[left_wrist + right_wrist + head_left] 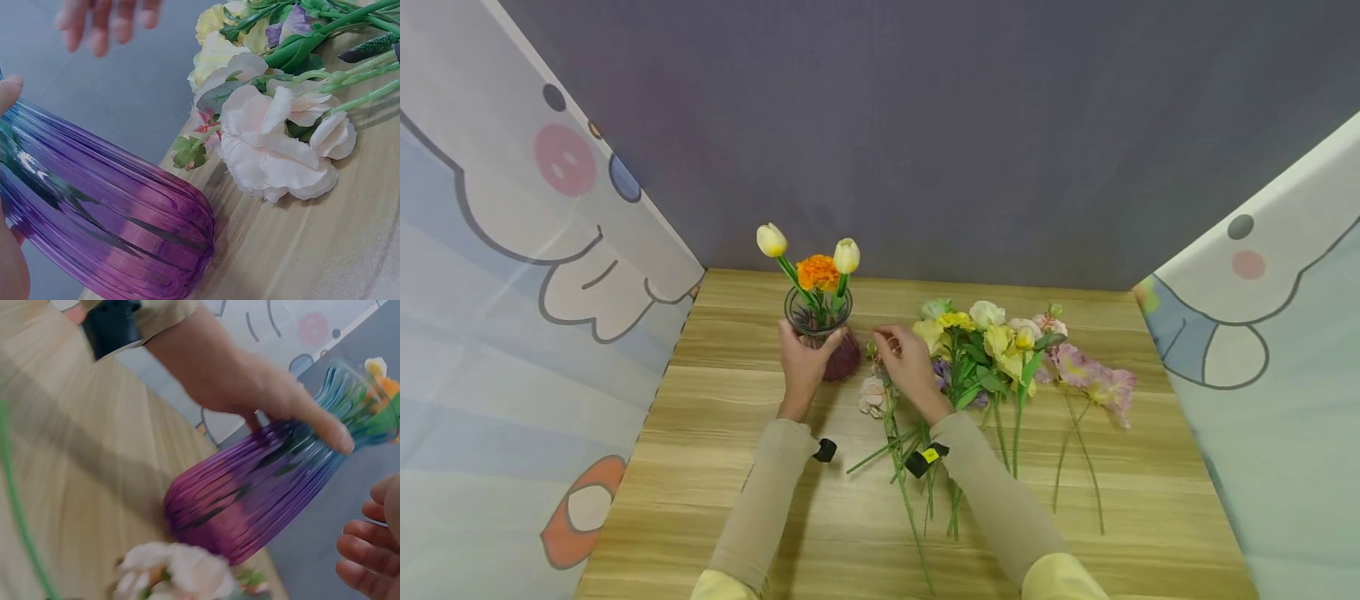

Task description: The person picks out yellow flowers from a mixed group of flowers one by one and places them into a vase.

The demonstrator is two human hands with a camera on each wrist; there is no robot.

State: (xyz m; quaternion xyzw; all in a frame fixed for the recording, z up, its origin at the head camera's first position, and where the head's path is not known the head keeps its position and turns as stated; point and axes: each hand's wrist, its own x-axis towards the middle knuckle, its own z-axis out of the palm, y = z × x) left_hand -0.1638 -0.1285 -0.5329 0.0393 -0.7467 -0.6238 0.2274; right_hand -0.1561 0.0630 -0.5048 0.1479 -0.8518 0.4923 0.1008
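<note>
Currently, the left hand (803, 364) grasps the ribbed glass vase (842, 358), its fingers curled around the upper part and its thumb laid across the front. The vase is in the left half of the worktop (715, 450), near the far edge; its colour runs from pinkish purple at the base to blue near the neck. Two white tulips (771, 240) and an orange flower (817, 272) between them rise from its mouth, their stems showing through the glass.

Just right of the vase and apart from it, the right hand (908, 367) has its fingers loosely bent, grasping nothing visible. A pale pink flower (872, 397) lies beside that hand. Farther right, yellow flowers (997, 342) lie in a mixed heap, stems toward the near edge, while pinkish-purple flowers (1108, 387) lie toward the right edge.
</note>
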